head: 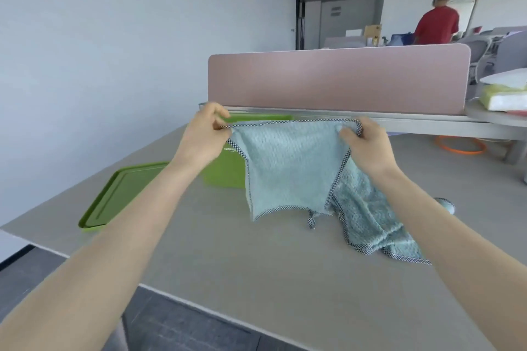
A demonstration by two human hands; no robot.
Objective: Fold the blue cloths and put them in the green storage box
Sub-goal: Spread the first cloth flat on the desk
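Observation:
A light blue cloth (288,168) with a checked black-and-white hem hangs in the air over the table, spread between both hands. My left hand (204,137) pinches its upper left corner and my right hand (366,145) pinches its upper right corner. Its lower edge hangs just above the tabletop. A second blue cloth (370,225) lies crumpled on the table below my right hand. The green storage box (225,171) stands open behind the held cloth, which hides most of it.
The green lid (119,196) lies flat near the table's left edge. A pink divider panel (336,80) runs along the table's far side. An orange ring (462,145) lies on the floor at the right. A person in a red shirt (436,24) stands far behind.

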